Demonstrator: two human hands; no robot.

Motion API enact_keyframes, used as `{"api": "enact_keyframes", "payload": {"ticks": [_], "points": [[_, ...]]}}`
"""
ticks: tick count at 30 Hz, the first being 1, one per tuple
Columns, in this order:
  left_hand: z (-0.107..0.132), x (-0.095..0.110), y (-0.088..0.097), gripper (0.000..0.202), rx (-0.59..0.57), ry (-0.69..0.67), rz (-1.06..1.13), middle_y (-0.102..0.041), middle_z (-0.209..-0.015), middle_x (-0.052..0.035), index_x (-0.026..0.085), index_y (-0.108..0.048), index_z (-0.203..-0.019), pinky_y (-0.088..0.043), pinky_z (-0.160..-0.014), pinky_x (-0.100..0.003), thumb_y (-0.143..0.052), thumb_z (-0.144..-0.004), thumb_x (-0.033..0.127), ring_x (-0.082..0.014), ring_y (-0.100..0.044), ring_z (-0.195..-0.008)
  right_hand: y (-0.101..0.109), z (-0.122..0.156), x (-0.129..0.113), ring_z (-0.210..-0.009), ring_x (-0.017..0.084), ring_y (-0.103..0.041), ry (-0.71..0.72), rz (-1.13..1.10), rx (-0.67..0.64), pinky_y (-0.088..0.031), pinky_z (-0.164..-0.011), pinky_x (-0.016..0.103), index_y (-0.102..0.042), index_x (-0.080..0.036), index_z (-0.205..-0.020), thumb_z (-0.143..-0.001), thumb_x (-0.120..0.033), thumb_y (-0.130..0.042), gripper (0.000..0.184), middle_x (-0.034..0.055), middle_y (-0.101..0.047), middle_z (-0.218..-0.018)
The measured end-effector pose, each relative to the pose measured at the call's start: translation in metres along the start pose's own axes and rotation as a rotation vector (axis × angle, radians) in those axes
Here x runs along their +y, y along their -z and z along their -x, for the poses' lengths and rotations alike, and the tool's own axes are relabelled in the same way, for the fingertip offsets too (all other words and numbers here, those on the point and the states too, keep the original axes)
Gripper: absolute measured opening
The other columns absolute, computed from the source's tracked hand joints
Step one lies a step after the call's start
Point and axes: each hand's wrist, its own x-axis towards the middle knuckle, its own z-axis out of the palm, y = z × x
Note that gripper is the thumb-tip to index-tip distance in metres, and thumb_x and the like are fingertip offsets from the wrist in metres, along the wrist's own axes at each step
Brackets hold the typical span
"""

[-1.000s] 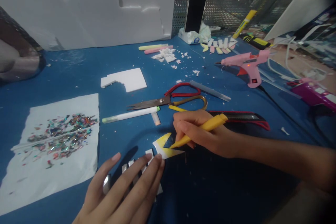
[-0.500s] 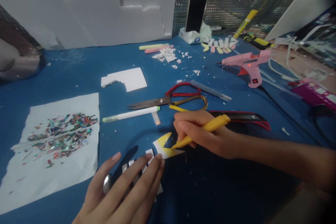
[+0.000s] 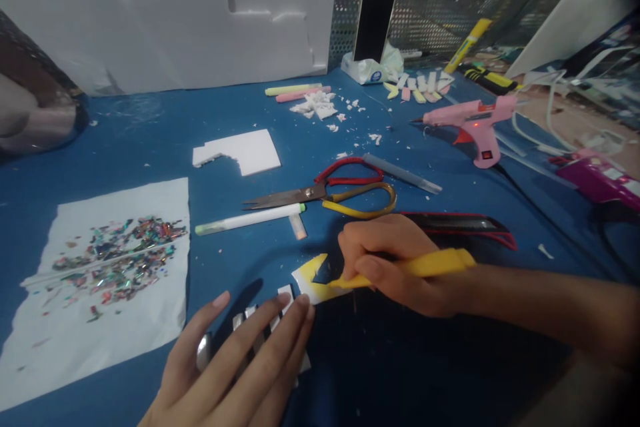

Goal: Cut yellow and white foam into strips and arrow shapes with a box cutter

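Cutout (image 3: 311,290), white with yellow shading and a deep notch in one side, is lying flat on the blue counter (image 3: 155,157) between the person's two hands. The right hand (image 3: 395,267) is clamping its fingers around a yellow marker (image 3: 440,263), whose tip is appearing to touch the cutout's yellow lower arm. The left hand (image 3: 245,367) is resting palm down with its thumb spread apart from the fingers, and one fingertip is touching the cutout's near edge. Small white strips (image 3: 285,295) are lying under and beside those fingers. Just beyond, a short pale strip (image 3: 298,227), a white pen (image 3: 250,219) with green ends and a pair of scissors (image 3: 309,193) are sitting close together, the blades pointing left. A red-and-black cutter (image 3: 463,223) is lying behind the right hand. Farther left, a white sheet (image 3: 60,363) is carrying shiny coloured flakes (image 3: 117,263). Toward the back, a notched white board (image 3: 250,152) is lying flat, and a pink glue gun (image 3: 470,120) is showing a small lit lamp at the right.
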Motion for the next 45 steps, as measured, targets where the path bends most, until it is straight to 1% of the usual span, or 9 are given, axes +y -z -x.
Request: {"api": "enact_keyframes", "payload": {"ticks": [4, 8, 12, 17, 21, 25, 30, 38, 45], "points": [[0.0011, -0.0006, 0.0000, 0.033, -0.001, -0.009, 0.000, -0.054, -0.137, -0.0033, 0.015, -0.058, -0.124, -0.016, -0.117, -0.050, -0.044, -0.094, 0.020, -0.0204, -0.052, -0.118, -0.0011, 0.0022, 0.0017, -0.064, 0.008, -0.051, 0.000, -0.103, 0.033, -0.040, -0.057, 0.020, -0.056, -0.013, -0.095, -0.091, -0.039, -0.054, 0.027, 0.0006, -0.055, -0.078], [0.0009, -0.0017, -0.0010, 0.033, -0.002, -0.008, -0.005, -0.054, -0.137, -0.0023, 0.016, -0.059, -0.123, -0.015, -0.117, -0.050, -0.041, -0.095, 0.021, -0.0197, -0.052, -0.118, -0.0014, 0.0025, 0.0035, -0.056, 0.005, -0.045, -0.104, -0.302, -0.004, -0.037, -0.052, 0.017, -0.051, -0.015, -0.101, -0.090, -0.044, -0.055, 0.032, -0.0040, -0.050, -0.070], [0.0003, -0.0011, -0.0007, 0.034, -0.026, 0.010, 0.012, -0.054, -0.137, -0.0005, 0.016, -0.058, -0.125, -0.014, -0.118, -0.048, -0.041, -0.096, 0.025, -0.0193, -0.051, -0.119, -0.0030, 0.0012, 0.0022, -0.065, 0.006, -0.050, -0.125, -0.331, 0.003, -0.040, -0.059, 0.017, -0.048, -0.016, -0.106, -0.092, -0.033, -0.054, 0.023, -0.0028, -0.053, -0.077], [-0.0003, 0.0013, 0.0003, 0.039, -0.010, 0.061, 0.041, -0.055, -0.136, 0.0013, 0.018, -0.059, -0.124, -0.013, -0.119, -0.046, -0.034, -0.100, 0.035, -0.0192, -0.052, -0.118, -0.0012, -0.0004, -0.0009, -0.061, 0.005, -0.045, -0.090, -0.160, -0.003, -0.037, -0.055, 0.017, -0.052, -0.015, -0.089, -0.091, -0.020, -0.051, 0.005, -0.0029, -0.050, -0.076], [-0.0013, 0.0005, -0.0003, 0.038, -0.006, 0.045, 0.034, -0.056, -0.135, 0.0009, 0.018, -0.060, -0.122, -0.014, -0.119, -0.047, -0.033, -0.100, 0.033, -0.0193, -0.053, -0.117, 0.0023, -0.0006, -0.0011, -0.059, 0.006, -0.045, -0.020, -0.077, -0.087, -0.037, -0.059, 0.020, -0.050, -0.014, -0.066, -0.098, -0.023, -0.037, 0.036, -0.0025, -0.049, -0.064], [-0.0018, 0.0002, -0.0013, 0.036, 0.005, 0.039, 0.024, -0.057, -0.134, 0.0007, 0.018, -0.060, -0.122, -0.016, -0.118, -0.047, -0.033, -0.099, 0.026, -0.0190, -0.053, -0.116, 0.0028, -0.0020, -0.0036, -0.059, 0.007, -0.045, -0.097, 0.018, -0.045, -0.035, -0.055, 0.020, -0.046, -0.015, -0.068, -0.097, -0.022, -0.038, 0.031, -0.0023, -0.048, -0.064], [-0.0020, 0.0016, -0.0003, 0.034, -0.004, 0.057, 0.029, -0.057, -0.133, 0.0007, 0.018, -0.060, -0.123, -0.017, -0.118, -0.045, -0.037, -0.098, 0.027, -0.0187, -0.053, -0.117, 0.0000, -0.0029, -0.0035, -0.052, 0.006, -0.031, -0.159, 0.041, -0.058, -0.026, -0.047, 0.019, -0.033, -0.017, -0.062, -0.093, -0.027, -0.046, 0.035, -0.0054, -0.034, -0.057], [-0.0031, 0.0026, 0.0000, 0.033, 0.005, 0.083, 0.058, -0.060, -0.130, 0.0029, 0.018, -0.059, -0.123, -0.016, -0.118, -0.043, -0.042, -0.095, 0.022, -0.0176, -0.054, -0.115, -0.0008, -0.0062, -0.0025, -0.052, 0.006, -0.027, -0.125, -0.012, -0.070, -0.025, -0.048, 0.020, -0.030, -0.017, -0.060, -0.095, -0.025, -0.043, 0.038, -0.0060, -0.029, -0.057], [-0.0020, 0.0016, -0.0012, 0.034, 0.013, 0.041, 0.033, -0.060, -0.130, 0.0009, 0.016, -0.059, -0.122, -0.015, -0.118, -0.046, -0.041, -0.095, 0.020, -0.0186, -0.054, -0.115, -0.0008, -0.0060, -0.0034, -0.055, 0.006, -0.032, -0.164, -0.069, -0.069, -0.030, -0.050, 0.019, -0.034, -0.017, -0.062, -0.095, -0.026, -0.043, 0.036, -0.0052, -0.036, -0.060]]}}
